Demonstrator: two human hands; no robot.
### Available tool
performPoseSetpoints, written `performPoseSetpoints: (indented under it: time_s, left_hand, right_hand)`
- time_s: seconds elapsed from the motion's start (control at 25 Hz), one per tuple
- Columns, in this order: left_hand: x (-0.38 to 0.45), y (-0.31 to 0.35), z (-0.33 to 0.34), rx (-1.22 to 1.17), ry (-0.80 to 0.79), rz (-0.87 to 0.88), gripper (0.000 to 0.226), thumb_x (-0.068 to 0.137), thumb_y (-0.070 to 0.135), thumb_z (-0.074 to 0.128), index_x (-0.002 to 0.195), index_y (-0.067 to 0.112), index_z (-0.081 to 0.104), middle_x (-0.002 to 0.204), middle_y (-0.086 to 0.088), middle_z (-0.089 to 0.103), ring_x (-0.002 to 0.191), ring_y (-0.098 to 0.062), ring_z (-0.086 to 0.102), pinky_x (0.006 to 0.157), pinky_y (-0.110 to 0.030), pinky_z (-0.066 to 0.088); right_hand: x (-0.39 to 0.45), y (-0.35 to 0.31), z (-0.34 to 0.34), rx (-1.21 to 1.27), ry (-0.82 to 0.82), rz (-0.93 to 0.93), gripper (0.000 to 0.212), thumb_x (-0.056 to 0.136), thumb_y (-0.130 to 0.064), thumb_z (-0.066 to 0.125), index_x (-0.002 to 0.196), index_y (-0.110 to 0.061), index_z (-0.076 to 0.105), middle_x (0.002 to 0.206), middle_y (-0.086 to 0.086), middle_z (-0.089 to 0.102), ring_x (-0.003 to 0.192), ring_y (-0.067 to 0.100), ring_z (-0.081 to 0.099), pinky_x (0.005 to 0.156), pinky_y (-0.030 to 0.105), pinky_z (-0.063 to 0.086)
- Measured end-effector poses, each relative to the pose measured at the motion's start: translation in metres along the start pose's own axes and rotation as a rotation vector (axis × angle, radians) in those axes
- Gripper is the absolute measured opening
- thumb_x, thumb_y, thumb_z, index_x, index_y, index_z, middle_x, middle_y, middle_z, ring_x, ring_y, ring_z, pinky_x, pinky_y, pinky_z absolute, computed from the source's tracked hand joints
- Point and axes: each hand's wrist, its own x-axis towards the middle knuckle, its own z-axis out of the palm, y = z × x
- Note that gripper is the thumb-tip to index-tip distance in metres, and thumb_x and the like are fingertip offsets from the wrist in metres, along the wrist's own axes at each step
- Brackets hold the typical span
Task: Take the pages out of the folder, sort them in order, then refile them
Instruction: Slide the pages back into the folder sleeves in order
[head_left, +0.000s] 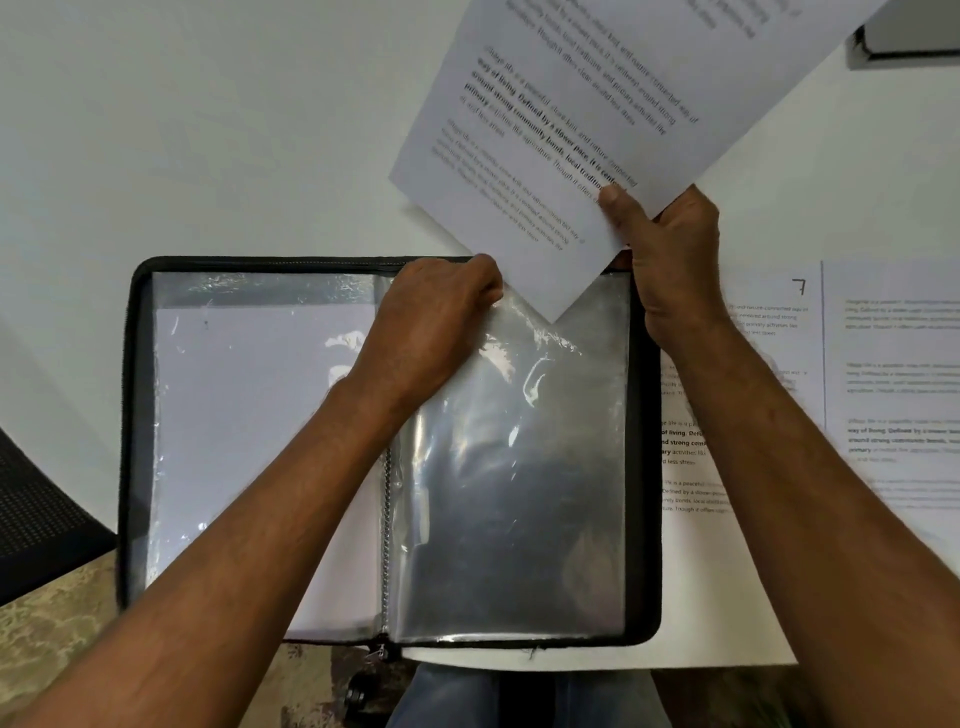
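Two bare hands work over an open zip folder (130, 415) lying flat on a white table (208, 130). Landmark: the folder. The left hand (431, 322) pinches the top edge of a clear sleeve (519, 467) on the folder's right half, apparently holding its mouth open. The right hand (670, 244), just above the folder's top right corner, grips a printed page (571, 104) by its lower edge, thumb on top. The page tilts, one corner dipping into the sleeve's mouth, the rest above the folder.

That sleeve looks empty apart from the corner. A sleeve on the folder's left half holds a white sheet (260, 415). More printed pages (883, 364) lie on the table to the folder's right, one marked 7 (799, 286).

The page is light, thin and floppy, and would likely buckle if pushed from far back; holding it near the entering edge should guide it best. The sleeve looks limp, glossy and slippery, likely to cling shut unless its lip is held.
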Motion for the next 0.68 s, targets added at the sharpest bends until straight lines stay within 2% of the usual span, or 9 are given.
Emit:
performPoseSetpoints:
  time_s: [0.12,0.28,0.44,0.48,0.56,0.68]
  left_hand:
    - [0.004,0.0,-0.002,-0.002,0.017,0.006,0.01,0.1,0.017,0.056,0.093,0.015,0.063,0.079,-0.002,0.064,0.074,-0.027,0.057,0.073,-0.04,0.045]
    - [0.008,-0.002,0.001,0.017,0.038,-0.045,0.008,0.099,0.023,0.057,0.097,0.023,0.065,0.09,0.006,0.061,0.088,-0.02,0.055,0.087,-0.036,0.03]
    - [0.007,-0.007,0.0,-0.039,0.039,-0.103,0.008,0.102,0.028,0.057,0.097,0.029,0.064,0.094,0.012,0.061,0.094,-0.015,0.054,0.089,-0.036,0.025]
    - [0.007,-0.009,-0.002,-0.068,0.035,-0.121,0.009,0.103,0.029,0.057,0.097,0.029,0.064,0.094,0.013,0.061,0.095,-0.013,0.054,0.09,-0.037,0.025]
    - [0.007,-0.015,-0.008,-0.114,0.021,-0.163,0.008,0.103,0.031,0.058,0.099,0.03,0.064,0.094,0.012,0.062,0.096,-0.013,0.054,0.091,-0.038,0.025]
    - [0.004,-0.029,-0.018,-0.114,-0.016,-0.194,0.008,0.103,0.034,0.058,0.1,0.031,0.066,0.096,0.011,0.064,0.099,-0.015,0.054,0.091,-0.04,0.022]
  right_hand:
    - [0.004,-0.001,-0.006,-0.043,-0.109,0.032,0.023,0.096,-0.013,0.073,0.118,-0.018,0.067,0.106,-0.01,0.078,0.103,0.015,0.075,0.085,0.029,0.06]
    - [0.011,-0.001,-0.011,-0.112,-0.232,0.058,0.022,0.096,-0.015,0.072,0.117,-0.019,0.068,0.107,-0.009,0.078,0.102,0.016,0.075,0.083,0.029,0.06]
    - [0.02,0.001,-0.019,-0.162,-0.288,0.083,0.027,0.095,-0.018,0.074,0.121,-0.018,0.069,0.114,-0.005,0.078,0.105,0.018,0.075,0.088,0.033,0.061]
    - [0.022,0.002,-0.022,-0.176,-0.289,0.095,0.026,0.095,-0.019,0.074,0.121,-0.019,0.07,0.113,-0.006,0.078,0.104,0.018,0.075,0.086,0.034,0.062]
    - [0.026,0.003,-0.027,-0.23,-0.297,0.118,0.026,0.095,-0.023,0.074,0.121,-0.02,0.069,0.107,-0.007,0.079,0.095,0.016,0.076,0.071,0.031,0.062]
    - [0.03,0.007,-0.033,-0.315,-0.312,0.116,0.034,0.095,-0.027,0.074,0.126,-0.013,0.067,0.105,-0.004,0.078,0.078,0.012,0.073,0.055,0.022,0.054]
